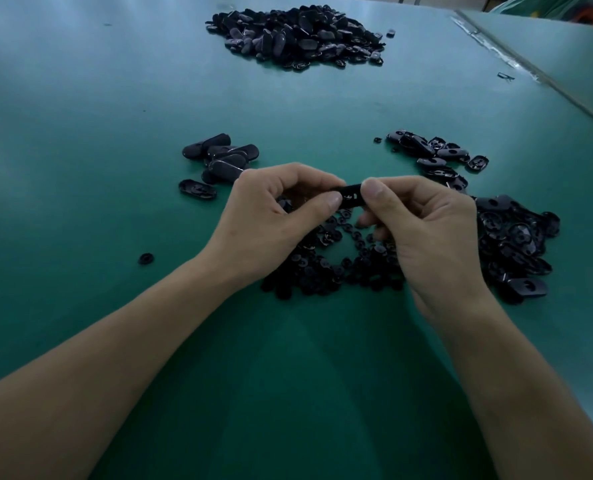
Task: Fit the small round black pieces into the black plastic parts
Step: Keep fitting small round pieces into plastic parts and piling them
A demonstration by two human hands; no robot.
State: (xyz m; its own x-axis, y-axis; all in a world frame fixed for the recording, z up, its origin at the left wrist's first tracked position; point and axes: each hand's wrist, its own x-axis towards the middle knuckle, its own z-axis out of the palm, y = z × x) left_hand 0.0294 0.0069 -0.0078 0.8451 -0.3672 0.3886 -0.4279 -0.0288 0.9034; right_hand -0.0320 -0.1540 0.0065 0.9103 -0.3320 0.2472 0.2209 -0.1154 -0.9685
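A black oval plastic part (351, 195) is held between both hands above the green table (80, 168). My left hand (271, 216) pinches its left end between thumb and curled fingers. My right hand (423, 223) pinches its right end, thumb on top. Under the hands lies a heap of small round black pieces (333, 261). Whether a round piece sits in the held part is hidden by the fingers.
A small group of oval parts (219, 157) lies left of the hands, and a single round piece (146, 258) nearer left. More oval parts (516, 240) spread along the right. A large pile (298, 32) sits far back. A table seam (530, 74) runs at the right.
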